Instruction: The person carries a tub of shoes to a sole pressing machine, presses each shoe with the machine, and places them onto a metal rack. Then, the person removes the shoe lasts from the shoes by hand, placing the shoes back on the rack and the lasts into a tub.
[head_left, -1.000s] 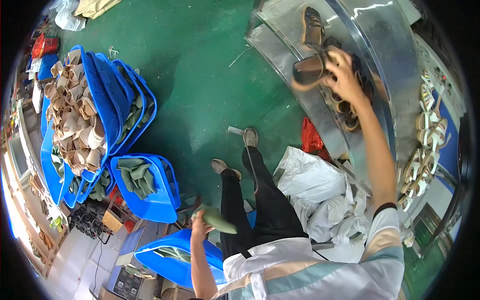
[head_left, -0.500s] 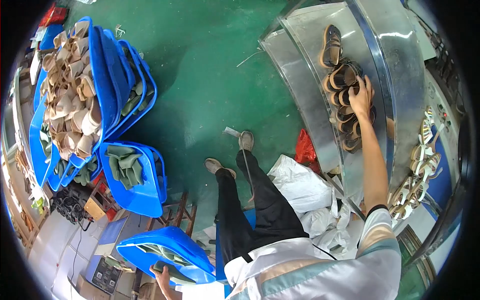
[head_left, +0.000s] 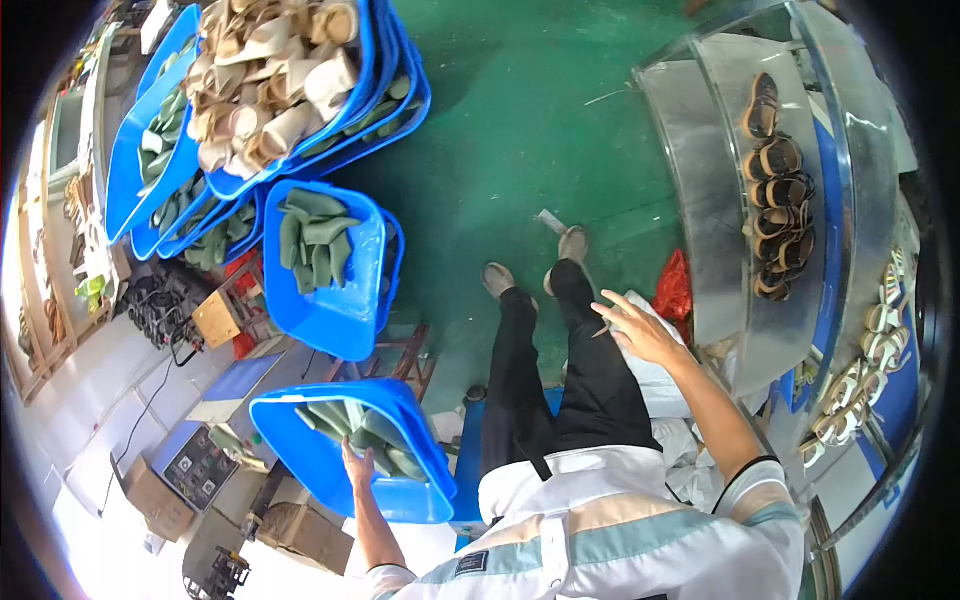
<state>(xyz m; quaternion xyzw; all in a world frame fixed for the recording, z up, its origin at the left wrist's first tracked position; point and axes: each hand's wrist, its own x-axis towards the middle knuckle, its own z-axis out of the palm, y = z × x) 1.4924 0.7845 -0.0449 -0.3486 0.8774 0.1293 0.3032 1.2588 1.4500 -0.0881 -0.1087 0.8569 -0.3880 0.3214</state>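
My left hand point(head_left: 358, 464) is at the near blue bin point(head_left: 440, 478), its fingers against the green shoe lasts point(head_left: 378, 430) lying inside; whether it grips one is hard to tell. My right hand point(head_left: 640, 332) is held over my right thigh, fingers spread, with nothing in it. To the right, dark sandals with tan soles point(head_left: 782, 190) stand in a column on the metal shelf point(head_left: 715, 200).
More green lasts lie in the middle blue bin point(head_left: 325, 320). Stacked bins at the upper left hold beige lasts point(head_left: 270, 80). White sandals point(head_left: 850, 395) line the far right. A red bag point(head_left: 673, 288) and white sacks point(head_left: 655, 388) lie beside my legs.
My right hand has left the dark sandals and moved down and left, over my leg. My left hand has brought the green last into the near bin. The view has shifted.
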